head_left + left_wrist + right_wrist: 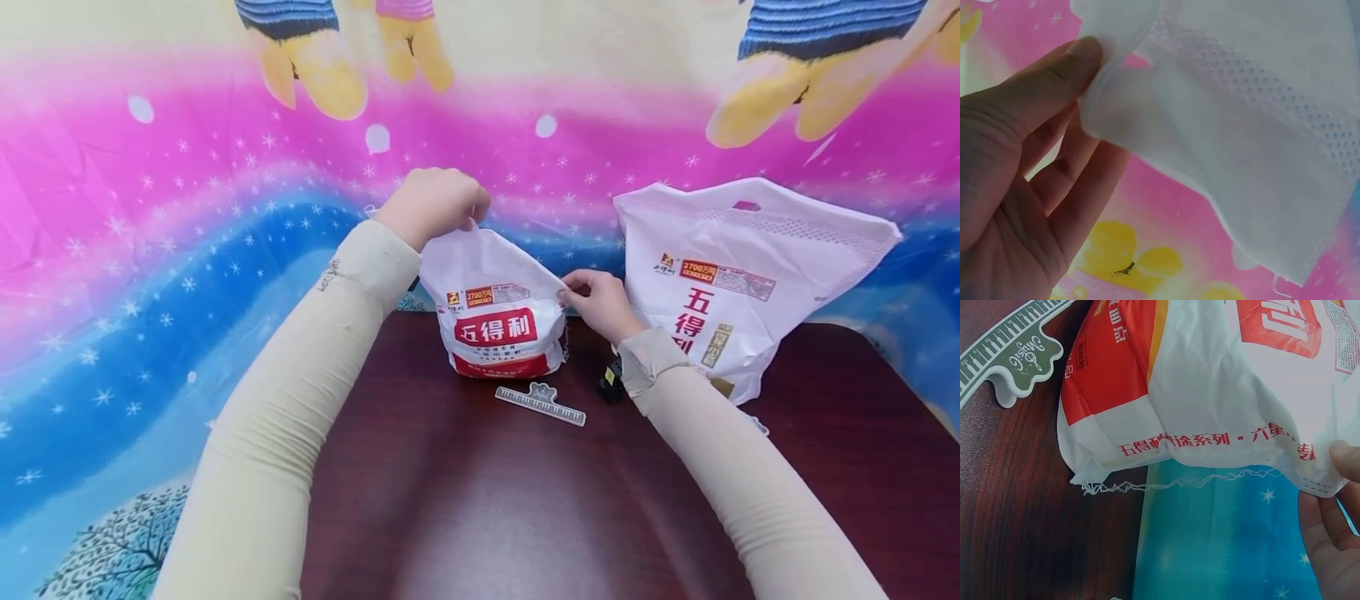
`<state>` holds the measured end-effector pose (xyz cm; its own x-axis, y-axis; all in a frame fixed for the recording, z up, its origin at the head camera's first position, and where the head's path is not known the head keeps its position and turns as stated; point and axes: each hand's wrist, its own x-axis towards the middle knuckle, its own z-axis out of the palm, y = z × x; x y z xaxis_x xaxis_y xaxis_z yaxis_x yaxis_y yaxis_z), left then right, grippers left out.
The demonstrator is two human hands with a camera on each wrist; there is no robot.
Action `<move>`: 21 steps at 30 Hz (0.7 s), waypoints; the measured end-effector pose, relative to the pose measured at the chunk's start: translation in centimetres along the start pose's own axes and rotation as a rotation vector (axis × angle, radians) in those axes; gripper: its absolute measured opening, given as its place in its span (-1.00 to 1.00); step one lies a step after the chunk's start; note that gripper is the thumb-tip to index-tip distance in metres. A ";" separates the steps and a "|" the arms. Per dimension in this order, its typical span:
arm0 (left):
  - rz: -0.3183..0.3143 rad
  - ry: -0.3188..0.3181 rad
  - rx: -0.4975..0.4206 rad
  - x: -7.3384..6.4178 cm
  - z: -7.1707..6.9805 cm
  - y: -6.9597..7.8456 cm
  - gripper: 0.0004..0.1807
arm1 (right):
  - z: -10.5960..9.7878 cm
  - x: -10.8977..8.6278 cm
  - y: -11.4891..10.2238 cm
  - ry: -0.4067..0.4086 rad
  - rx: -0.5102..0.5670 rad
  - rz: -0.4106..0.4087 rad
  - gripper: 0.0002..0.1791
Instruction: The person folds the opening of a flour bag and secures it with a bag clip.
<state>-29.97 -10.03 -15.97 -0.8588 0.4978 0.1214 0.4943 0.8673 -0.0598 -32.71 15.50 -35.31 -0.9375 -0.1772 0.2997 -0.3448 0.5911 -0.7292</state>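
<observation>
A white flour bag (540, 325) with red panels and Chinese lettering stands near the table's back edge. My left hand (438, 202) pinches its top edge; in the left wrist view, the thumb and fingers (1054, 78) hold the white rim beside a band of small dots. Lower down, at the bag's right edge, my right hand (600, 304) pinches a corner between thumb and fingers. The right wrist view shows that grip (1335, 544) close to a stitched seam with loose thread (1179, 484). A piano-key clip (540, 403) marked "Music" lies on the table before the bag.
At the right stands a larger white flour bag (757, 275) with a handle cutout. A small black object (611, 382) with a yellow label sits beside my right wrist. The dark wooden table (480, 517) meets a colourful printed backdrop (247, 275).
</observation>
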 end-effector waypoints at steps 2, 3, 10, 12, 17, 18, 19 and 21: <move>-0.010 -0.021 -0.026 0.0 -0.2 -0.1 -0.69 | 0.0 0.0 0.1 0.005 0.001 -0.003 -0.83; -0.010 -0.031 -0.032 0.0 -0.4 -0.1 -0.72 | 0.0 0.0 0.1 0.008 0.000 -0.007 -0.83; -0.020 -0.095 -0.032 0.3 -0.9 -0.2 -0.81 | 0.1 0.0 0.1 0.008 -0.004 -0.012 -0.83; -0.022 -0.100 -0.030 0.3 -1.0 -0.2 -0.81 | 0.2 0.0 0.1 0.008 -0.004 -0.009 -0.83; -0.016 -0.104 -0.018 0.5 -1.2 -0.1 -0.81 | 0.3 0.0 0.1 0.012 -0.005 -0.002 -0.83; -0.017 -0.105 -0.017 0.5 -1.3 -0.2 -0.81 | 0.3 0.0 0.1 0.014 -0.005 -0.004 -0.83; -0.018 -0.104 -0.016 0.5 -1.3 -0.2 -0.80 | 0.2 0.0 0.1 0.017 -0.005 -0.006 -0.83; -0.022 -0.105 -0.015 0.6 -1.3 -0.2 -0.80 | 0.2 0.0 0.0 0.022 -0.005 -0.011 -0.84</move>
<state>-30.41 -9.93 -14.62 -0.8783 0.4778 0.0177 0.4768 0.8780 -0.0430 -32.70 15.37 -35.47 -0.9323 -0.1665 0.3210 -0.3548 0.5935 -0.7224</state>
